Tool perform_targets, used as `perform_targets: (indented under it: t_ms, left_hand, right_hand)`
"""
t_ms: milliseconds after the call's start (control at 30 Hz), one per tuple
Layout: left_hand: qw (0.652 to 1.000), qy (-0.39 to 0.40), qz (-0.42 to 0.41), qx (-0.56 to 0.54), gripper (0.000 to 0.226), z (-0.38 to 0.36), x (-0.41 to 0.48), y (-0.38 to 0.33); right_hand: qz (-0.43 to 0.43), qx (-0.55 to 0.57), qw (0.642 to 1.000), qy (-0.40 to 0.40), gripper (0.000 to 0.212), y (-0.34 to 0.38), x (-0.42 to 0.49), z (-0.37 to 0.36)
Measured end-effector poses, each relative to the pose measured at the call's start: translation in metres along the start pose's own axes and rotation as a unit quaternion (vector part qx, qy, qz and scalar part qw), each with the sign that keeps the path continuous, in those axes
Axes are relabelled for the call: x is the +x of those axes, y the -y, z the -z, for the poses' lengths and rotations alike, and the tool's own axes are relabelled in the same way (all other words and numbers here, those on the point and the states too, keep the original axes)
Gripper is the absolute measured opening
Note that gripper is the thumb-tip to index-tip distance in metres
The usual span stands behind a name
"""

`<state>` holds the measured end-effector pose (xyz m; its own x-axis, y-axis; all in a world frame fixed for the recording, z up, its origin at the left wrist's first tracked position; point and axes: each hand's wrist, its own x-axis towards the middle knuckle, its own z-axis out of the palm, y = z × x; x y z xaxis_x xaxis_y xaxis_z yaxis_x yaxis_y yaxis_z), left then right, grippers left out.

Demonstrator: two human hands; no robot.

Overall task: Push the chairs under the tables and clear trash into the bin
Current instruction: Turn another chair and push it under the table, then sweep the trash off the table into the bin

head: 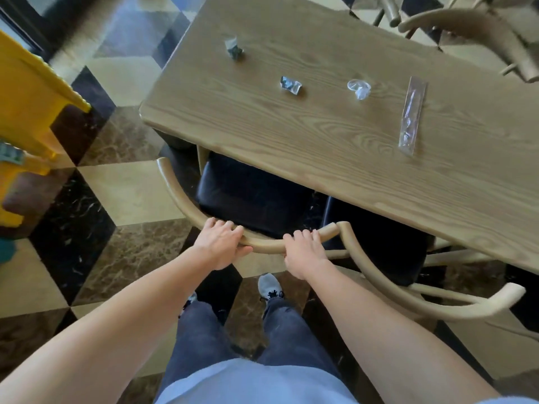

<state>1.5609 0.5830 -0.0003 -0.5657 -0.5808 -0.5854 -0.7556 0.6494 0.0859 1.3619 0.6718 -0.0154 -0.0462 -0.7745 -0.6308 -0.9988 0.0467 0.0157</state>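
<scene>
A wooden chair (178,196) with a curved back rail and black seat stands at the near edge of the wooden table (335,147), its seat partly under the tabletop. My left hand (221,243) and my right hand (304,252) both grip the back rail. On the table lie a dark crumpled wrapper (234,49), a silver foil wrapper (290,86), a crumpled clear plastic piece (359,88) and a long clear plastic sleeve (411,116).
A second chair (437,307) with a black seat stands just right of mine, its rail touching my chair's rail end. Another wooden chair (472,21) is at the table's far side. A yellow plastic object (26,91) stands at the left on the chequered floor.
</scene>
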Motion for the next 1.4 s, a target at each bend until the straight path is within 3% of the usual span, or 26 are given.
perform_targets:
  t_ms: [200, 367, 600, 1000, 1233, 1400]
  left_hand:
    - [0.990, -0.032, -0.075, -0.118, 0.026, 0.010, -0.036, 0.077]
    - [0.986, 0.013, -0.003, -0.165, 0.024, 0.031, -0.083, 0.157]
    - [0.986, 0.001, 0.052, -0.160, 0.023, 0.061, -0.113, 0.231]
    - [0.996, -0.036, 0.010, -0.085, 0.023, 0.165, -0.042, 0.319]
    - [0.997, -0.051, -0.043, -0.038, 0.024, 0.237, 0.029, 0.358]
    - [0.996, -0.012, -0.091, -0.012, 0.025, 0.243, 0.061, 0.375]
  right_hand:
    - [-0.121, 0.022, 0.991, 0.055, 0.046, 0.067, -0.005, 0.027]
    - [-0.133, 0.086, 0.985, 0.062, 0.044, 0.143, -0.010, 0.063]
    - [-0.097, 0.199, 0.971, 0.092, 0.027, 0.200, 0.020, 0.130]
    - [-0.114, 0.284, 0.950, 0.063, 0.022, 0.235, 0.132, 0.251]
    - [-0.184, 0.353, 0.917, 0.006, 0.024, 0.223, 0.188, 0.303]
    - [-0.234, 0.380, 0.895, -0.006, 0.021, 0.223, 0.188, 0.308]
